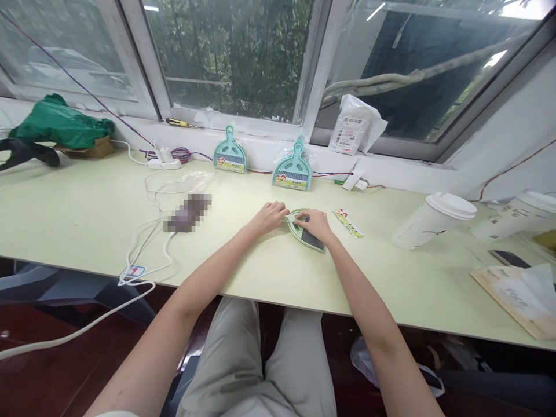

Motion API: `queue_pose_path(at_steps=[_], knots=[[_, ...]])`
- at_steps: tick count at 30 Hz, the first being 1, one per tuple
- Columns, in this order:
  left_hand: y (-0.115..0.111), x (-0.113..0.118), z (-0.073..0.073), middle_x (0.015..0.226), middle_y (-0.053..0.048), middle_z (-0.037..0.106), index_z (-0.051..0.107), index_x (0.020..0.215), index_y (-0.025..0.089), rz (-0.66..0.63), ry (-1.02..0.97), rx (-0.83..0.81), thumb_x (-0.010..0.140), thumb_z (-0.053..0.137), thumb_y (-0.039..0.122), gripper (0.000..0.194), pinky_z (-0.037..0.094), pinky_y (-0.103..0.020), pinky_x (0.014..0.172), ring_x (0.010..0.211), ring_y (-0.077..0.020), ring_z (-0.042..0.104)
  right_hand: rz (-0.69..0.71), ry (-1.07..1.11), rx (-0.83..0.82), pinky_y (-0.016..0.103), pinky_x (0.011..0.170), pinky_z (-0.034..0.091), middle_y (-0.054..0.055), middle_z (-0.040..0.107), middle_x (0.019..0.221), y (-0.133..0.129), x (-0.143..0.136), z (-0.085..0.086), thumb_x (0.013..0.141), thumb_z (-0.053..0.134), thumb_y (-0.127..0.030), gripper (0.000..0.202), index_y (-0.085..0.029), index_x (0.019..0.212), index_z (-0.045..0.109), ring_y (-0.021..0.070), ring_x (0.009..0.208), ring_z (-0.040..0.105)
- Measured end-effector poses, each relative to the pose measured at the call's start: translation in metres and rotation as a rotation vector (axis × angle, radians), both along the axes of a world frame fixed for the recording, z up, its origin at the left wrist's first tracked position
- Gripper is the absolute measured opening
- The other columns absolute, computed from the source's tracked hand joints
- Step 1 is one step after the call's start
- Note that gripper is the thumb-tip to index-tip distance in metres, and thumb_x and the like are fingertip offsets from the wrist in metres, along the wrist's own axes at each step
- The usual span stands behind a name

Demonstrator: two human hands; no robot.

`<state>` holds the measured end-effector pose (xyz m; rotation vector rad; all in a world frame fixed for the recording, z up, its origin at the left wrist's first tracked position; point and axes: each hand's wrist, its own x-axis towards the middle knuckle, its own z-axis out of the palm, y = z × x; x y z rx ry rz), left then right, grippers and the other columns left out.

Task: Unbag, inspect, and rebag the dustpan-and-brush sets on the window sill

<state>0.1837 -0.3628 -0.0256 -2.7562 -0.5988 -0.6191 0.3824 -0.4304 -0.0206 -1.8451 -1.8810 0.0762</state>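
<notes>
A green dustpan-and-brush set [299, 233] lies on the pale table [243, 266], its handle end toward the left and its dark bristles toward the lower right. My left hand [271, 217] has its fingers closed at the handle end. Over the middle of the set, my right hand [315, 224] is bent with thumb and fingers pinched on it. A printed label strip [348, 223] lies flat to the right of my right hand. Against the wall behind stand one wrapped blue-green set [230, 156] and a stack of similar sets [292, 172].
White cups [434, 220] stand at the right, near a phone [509, 259] and a tissue pack [516, 295]. White cables [141, 249] and a pixelated object [187, 213] lie at the left. A power strip [164, 164] and green bag [61, 124] are farther back.
</notes>
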Motion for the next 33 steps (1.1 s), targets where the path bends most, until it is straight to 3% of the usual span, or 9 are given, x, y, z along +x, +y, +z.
queue_pose_path(at_steps=[3, 6, 13, 16, 20, 23, 26, 29, 33], knots=[[0.004, -0.006, 0.002, 0.112, -0.011, 0.059, 0.056, 0.113, 0.017, -0.057, 0.026, 0.081, 0.09, 0.047, 0.017, 0.025, 0.037, -0.034, 0.084, 0.1, -0.0213, 0.053, 0.06, -0.013, 0.008, 0.04, 0.096, 0.032, 0.001, 0.071, 0.102, 0.001, 0.001, 0.0, 0.082, 0.062, -0.039, 0.015, -0.027, 0.084, 0.071, 0.0219, 0.104, 0.059], [0.001, -0.004, 0.003, 0.107, -0.012, 0.061, 0.058, 0.111, 0.015, -0.17, 0.118, 0.032, 0.093, 0.038, 0.013, 0.027, 0.038, -0.033, 0.084, 0.099, -0.0211, 0.054, 0.079, 0.007, 0.001, 0.036, 0.093, 0.036, 0.001, 0.072, 0.102, 0.003, -0.001, -0.001, 0.081, 0.064, -0.038, 0.016, -0.026, 0.087, 0.072, 0.0209, 0.102, 0.06], [-0.003, 0.009, 0.0, 0.095, -0.016, 0.063, 0.065, 0.09, 0.017, -0.062, 0.032, -0.427, 0.085, 0.044, 0.011, 0.022, 0.039, -0.037, 0.091, 0.097, -0.0257, 0.058, 0.037, -0.065, -0.095, 0.032, 0.095, 0.037, 0.002, 0.072, 0.105, 0.005, -0.01, 0.006, 0.082, 0.064, -0.035, 0.017, -0.025, 0.091, 0.073, 0.0203, 0.104, 0.061], [-0.002, 0.006, 0.002, 0.102, -0.014, 0.065, 0.067, 0.091, 0.021, -0.076, -0.139, -0.619, 0.082, 0.051, 0.015, 0.019, 0.035, -0.04, 0.102, 0.106, -0.0258, 0.056, -0.002, -0.071, -0.089, 0.033, 0.097, 0.036, 0.001, 0.072, 0.104, 0.004, -0.013, 0.009, 0.08, 0.064, -0.037, 0.016, -0.026, 0.089, 0.073, 0.0205, 0.106, 0.061], [-0.006, 0.009, 0.007, 0.13, -0.009, 0.055, 0.058, 0.12, 0.027, 0.046, -0.681, -0.801, 0.082, 0.057, 0.024, 0.038, 0.03, -0.043, 0.11, 0.127, -0.0237, 0.045, -0.188, 0.083, 0.039, 0.032, 0.093, 0.039, 0.004, 0.072, 0.101, 0.006, -0.013, 0.01, 0.079, 0.062, -0.038, 0.019, -0.024, 0.088, 0.071, 0.0205, 0.102, 0.061], [-0.013, 0.023, 0.006, 0.132, -0.01, 0.053, 0.045, 0.133, 0.026, 0.012, -0.937, -1.275, 0.084, 0.055, 0.039, 0.051, 0.04, -0.042, 0.101, 0.12, -0.0232, 0.052, -0.328, 0.282, 0.234, 0.03, 0.09, 0.042, 0.006, 0.069, 0.103, 0.009, -0.018, 0.01, 0.084, 0.054, -0.038, 0.026, -0.02, 0.096, 0.068, 0.0194, 0.098, 0.061], [-0.019, 0.037, -0.001, 0.121, -0.009, 0.06, 0.052, 0.123, 0.024, -0.13, -0.863, -1.668, 0.075, 0.067, 0.037, 0.052, 0.047, -0.037, 0.092, 0.108, -0.0228, 0.059, -0.276, 0.378, 0.359, 0.029, 0.092, 0.043, 0.009, 0.067, 0.105, 0.012, -0.026, 0.009, 0.087, 0.047, -0.038, 0.03, -0.018, 0.1, 0.066, 0.0194, 0.1, 0.059], [-0.019, 0.039, -0.006, 0.114, -0.004, 0.063, 0.054, 0.113, 0.026, -0.043, -0.948, -1.684, 0.068, 0.07, 0.023, 0.048, 0.05, -0.032, 0.084, 0.101, -0.0201, 0.061, -0.267, 0.353, 0.371, 0.032, 0.1, 0.038, 0.012, 0.061, 0.118, 0.011, -0.018, 0.006, 0.092, 0.036, -0.035, 0.037, -0.017, 0.107, 0.064, 0.0206, 0.115, 0.052], [-0.003, 0.025, -0.004, 0.106, -0.001, 0.064, 0.052, 0.11, 0.028, 0.142, -1.099, -1.637, 0.072, 0.062, 0.022, 0.04, 0.052, -0.028, 0.074, 0.091, -0.0169, 0.063, -0.61, 0.17, 0.187, 0.055, 0.11, 0.02, 0.02, 0.031, 0.15, 0.001, 0.028, -0.006, 0.094, 0.033, -0.033, 0.05, -0.013, 0.138, 0.042, 0.031, 0.141, 0.021]])
